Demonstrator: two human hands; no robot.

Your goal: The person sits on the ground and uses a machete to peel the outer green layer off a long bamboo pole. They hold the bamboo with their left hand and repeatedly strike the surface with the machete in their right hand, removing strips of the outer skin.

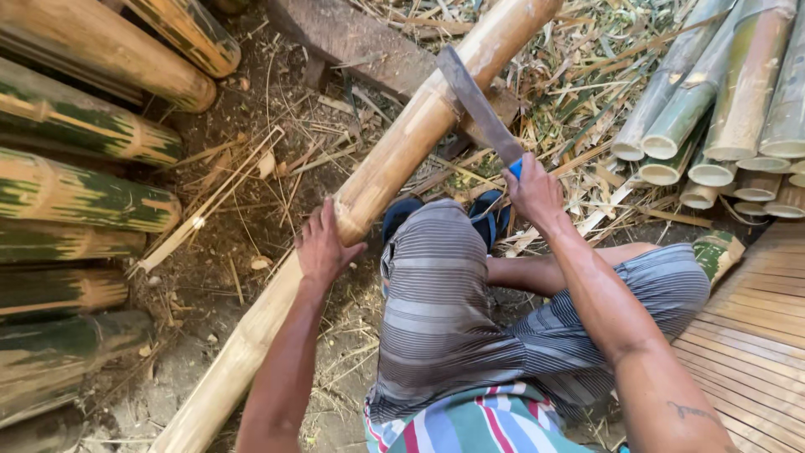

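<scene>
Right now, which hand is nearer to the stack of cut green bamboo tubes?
Right. The right hand grips the knife just beside the stack of green tubes; the left hand rests on the long bamboo pole, farther away across it.

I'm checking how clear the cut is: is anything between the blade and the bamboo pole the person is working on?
Nothing visible is. The right hand holds the blade by its blue handle, its edge right at the long bamboo pole, over the wooden block. The left hand rests on the pole lower down, clear of the blade.
</scene>
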